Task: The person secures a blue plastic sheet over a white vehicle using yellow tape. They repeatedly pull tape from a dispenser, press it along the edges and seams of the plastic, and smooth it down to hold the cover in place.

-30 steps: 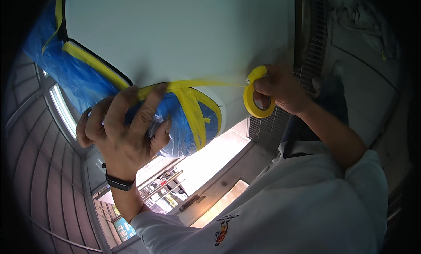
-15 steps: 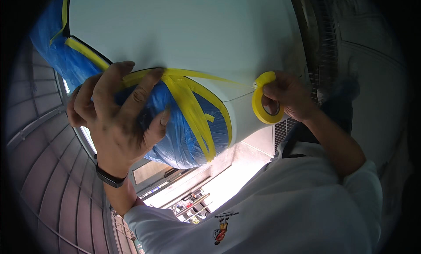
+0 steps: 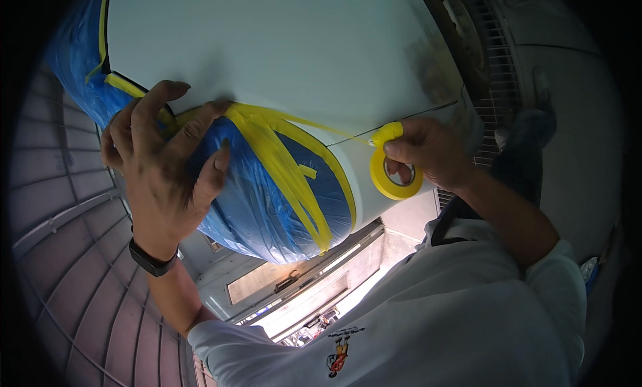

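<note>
A roll of yellow masking tape (image 3: 381,178) is gripped in my right hand (image 3: 431,153), which stands a little off the pale car panel (image 3: 281,53). A tape strip (image 3: 304,122) runs stretched from the roll leftward to the curved upper border of a blue plastic sheet (image 3: 234,193). My left hand (image 3: 160,163) rests at that border with fingers spread, index fingertip at the tape. The sheet covers a rounded area beside the panel, with several yellow strips stuck along its edge and across it. My left palm hides part of the sheet.
More blue sheet (image 3: 80,66) with yellow tape lies at the far left. A gridded wall (image 3: 87,253) rises on the left. On the right, a floor grating (image 3: 498,73) runs past my leg. A bright opening (image 3: 374,267) shows below the sheet.
The view has shifted slightly against the panel. My right hand with the tape roll now appears slightly lower and further left; the tape stays stretched. My left hand keeps its spread pose at the border.
</note>
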